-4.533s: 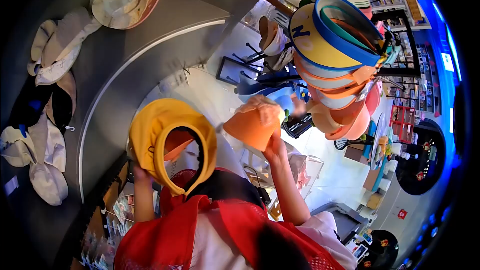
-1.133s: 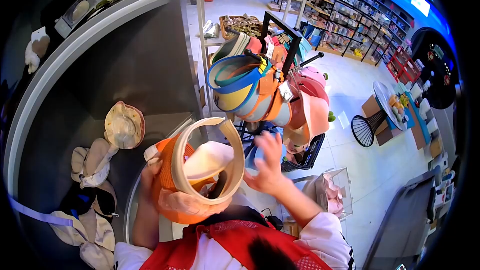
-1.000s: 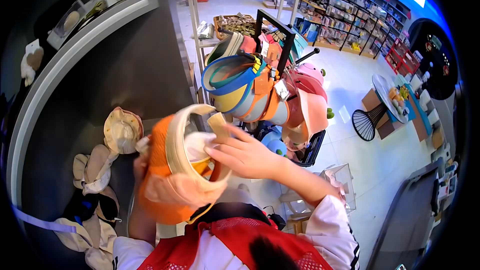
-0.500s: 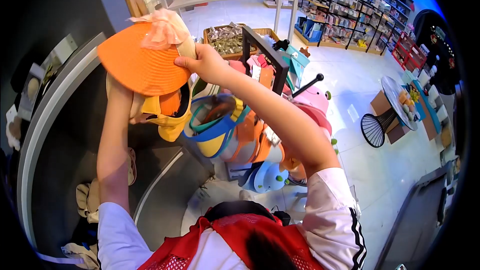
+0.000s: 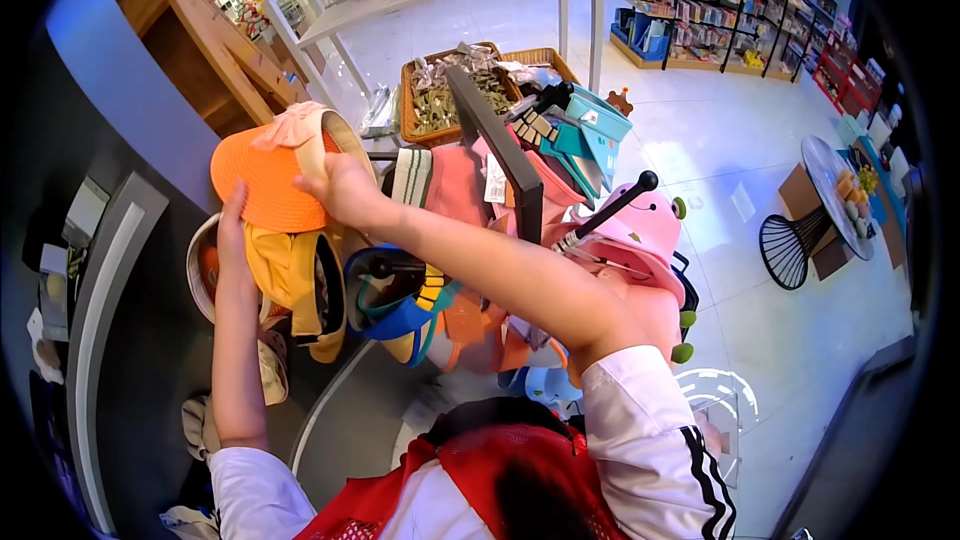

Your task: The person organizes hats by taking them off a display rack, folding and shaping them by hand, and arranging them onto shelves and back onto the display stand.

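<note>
An orange sun visor [image 5: 268, 185] with a cream band and a pink bow is held up at the left, above a rack of hats. My right hand [image 5: 345, 192] is closed on the band side, its thumb near the brim. At the brim's lower left edge, my left hand [image 5: 233, 220] grips with its fingers; part of that grip is hidden. Just below hangs a yellow cap [image 5: 280, 265], close to my left forearm. A blue-rimmed visor [image 5: 385, 320] hangs beside it, under my right forearm.
A black rack frame [image 5: 495, 155] with a ball-tipped peg [image 5: 648, 181] carries pink caps [image 5: 640, 220] and teal visors [image 5: 600, 120]. Behind stand a wicker basket [image 5: 410, 105] of small packets and a white table [image 5: 390, 2]. A dark curved counter [image 5: 110, 290] is at the left.
My view has shifted, and the visor and both hands now appear lower in it. The visor is nearer the yellow cap. Fingers of my left hand now show at the brim's edge.
</note>
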